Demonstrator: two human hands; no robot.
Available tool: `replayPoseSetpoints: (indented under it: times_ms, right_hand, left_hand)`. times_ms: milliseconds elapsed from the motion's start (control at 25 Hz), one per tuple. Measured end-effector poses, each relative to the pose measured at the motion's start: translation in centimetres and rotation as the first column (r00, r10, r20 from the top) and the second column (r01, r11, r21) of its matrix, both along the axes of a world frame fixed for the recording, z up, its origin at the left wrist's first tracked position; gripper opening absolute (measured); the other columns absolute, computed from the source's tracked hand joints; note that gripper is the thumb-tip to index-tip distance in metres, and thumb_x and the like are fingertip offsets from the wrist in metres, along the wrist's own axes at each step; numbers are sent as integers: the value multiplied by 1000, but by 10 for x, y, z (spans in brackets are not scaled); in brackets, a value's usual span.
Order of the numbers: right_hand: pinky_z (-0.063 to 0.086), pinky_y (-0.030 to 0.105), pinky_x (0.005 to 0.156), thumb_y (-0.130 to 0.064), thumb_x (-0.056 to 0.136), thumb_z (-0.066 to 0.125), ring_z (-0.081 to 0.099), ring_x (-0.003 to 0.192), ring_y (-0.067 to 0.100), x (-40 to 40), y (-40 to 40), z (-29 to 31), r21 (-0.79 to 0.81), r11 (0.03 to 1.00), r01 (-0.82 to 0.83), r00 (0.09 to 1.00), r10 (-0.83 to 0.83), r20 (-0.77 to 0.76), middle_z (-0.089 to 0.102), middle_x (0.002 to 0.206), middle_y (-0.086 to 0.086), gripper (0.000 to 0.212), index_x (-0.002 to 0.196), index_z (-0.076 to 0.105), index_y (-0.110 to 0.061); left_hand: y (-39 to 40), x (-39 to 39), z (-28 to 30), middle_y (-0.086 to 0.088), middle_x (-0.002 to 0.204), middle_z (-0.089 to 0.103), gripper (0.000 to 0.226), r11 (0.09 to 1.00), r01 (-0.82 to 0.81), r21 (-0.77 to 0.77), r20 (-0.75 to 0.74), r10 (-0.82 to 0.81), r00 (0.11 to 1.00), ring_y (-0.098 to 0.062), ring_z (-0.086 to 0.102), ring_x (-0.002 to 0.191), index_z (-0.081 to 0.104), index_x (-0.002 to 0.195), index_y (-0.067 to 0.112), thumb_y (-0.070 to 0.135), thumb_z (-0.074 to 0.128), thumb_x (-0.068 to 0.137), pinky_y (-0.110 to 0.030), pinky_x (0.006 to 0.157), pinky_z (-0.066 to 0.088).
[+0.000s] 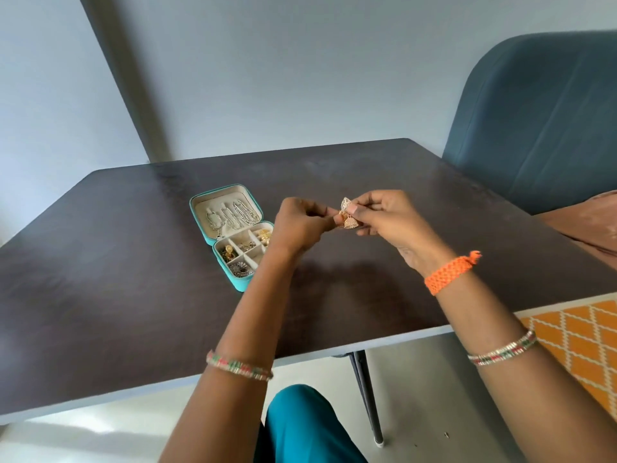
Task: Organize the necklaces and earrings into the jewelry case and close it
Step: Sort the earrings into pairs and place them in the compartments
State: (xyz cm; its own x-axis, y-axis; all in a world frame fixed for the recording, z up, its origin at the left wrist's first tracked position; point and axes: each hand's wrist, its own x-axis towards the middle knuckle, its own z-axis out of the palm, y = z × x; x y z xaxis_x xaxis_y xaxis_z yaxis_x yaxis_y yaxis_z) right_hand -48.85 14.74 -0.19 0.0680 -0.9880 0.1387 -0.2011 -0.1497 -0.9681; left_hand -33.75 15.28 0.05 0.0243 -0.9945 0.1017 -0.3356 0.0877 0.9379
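Risk of dropping: gold earring (347,216) pinched in mid-air above the dark table (133,262), small and filigreed; likely to slip and fall if either pinch loosens.
Risk of snagging: dangling lower part of the earring close to the fingertips; could catch or bend if pulled apart.
Risk of misplacing: several compartments in the case already filled; could be set into a crowded one.
Left hand (302,225): fingers curled, tips pinching the left edge of the earring.
Right hand (384,213): fingers curled, thumb and fingertips pinching the right side of the earring.
Jewelry case (233,235): turquoise, lying open on the table, just left of the left hand, not touched.
Necklaces (232,215): silver chains, hung in the lid half.
Other earrings (238,250): spread among the tray compartments.
Closing: not yet done.
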Motion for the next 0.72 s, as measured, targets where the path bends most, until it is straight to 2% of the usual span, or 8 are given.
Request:
replayPoseSetpoints:
  times_ms: [80,200,360,480,600,720]
  right_hand:
    - [53,21,64,-7,88,62,66,74,14,5,29,13,-26,996,-85,986,88,143,70,85,11,5,85,64,-9]
    - [55,23,69,-2,86,61,65,73,13,14,68,31,-25,976,-218,930,216,298,69,84,10,5,87,62,-7]
    - [55,25,69,-1,83,59,66,72,11,31,105,41,-18,927,-375,853,353,383,70,78,5,6,85,61,-6]
    - [55,24,64,1,87,54,66,69,12,41,117,41,15,909,-416,832,374,410,70,74,4,9,82,58,-5]
    - [56,25,65,-1,90,51,65,69,15,47,122,42,69,913,-402,852,346,392,70,73,8,17,75,55,-8]
    - [56,28,66,-5,92,50,64,66,18,51,122,41,78,912,-403,856,346,383,69,70,9,18,75,56,-7]
  left_hand:
    - [35,6,9,3,64,66,12,998,52,-36,-173,-58,983,-1,57,59,66,74,16,11,68,84,-16,57,46]
    - [82,18,21,-2,78,67,1,994,111,-22,-384,-111,917,-6,62,70,64,84,12,12,65,84,-18,67,50]
    - [125,36,17,-3,78,67,17,986,154,-57,-602,-157,783,-11,60,74,63,86,8,18,63,72,-23,73,49]
    - [140,44,10,-9,88,66,26,988,143,-61,-670,-147,728,-14,60,77,62,95,1,16,61,74,-23,73,52]
    - [147,52,9,-9,86,67,31,995,100,-16,-732,-80,676,-13,63,75,60,102,1,17,59,75,-22,70,55]
    - [148,57,14,-5,78,69,33,994,100,-32,-713,-93,695,-13,64,72,57,104,1,20,57,78,-22,67,56]
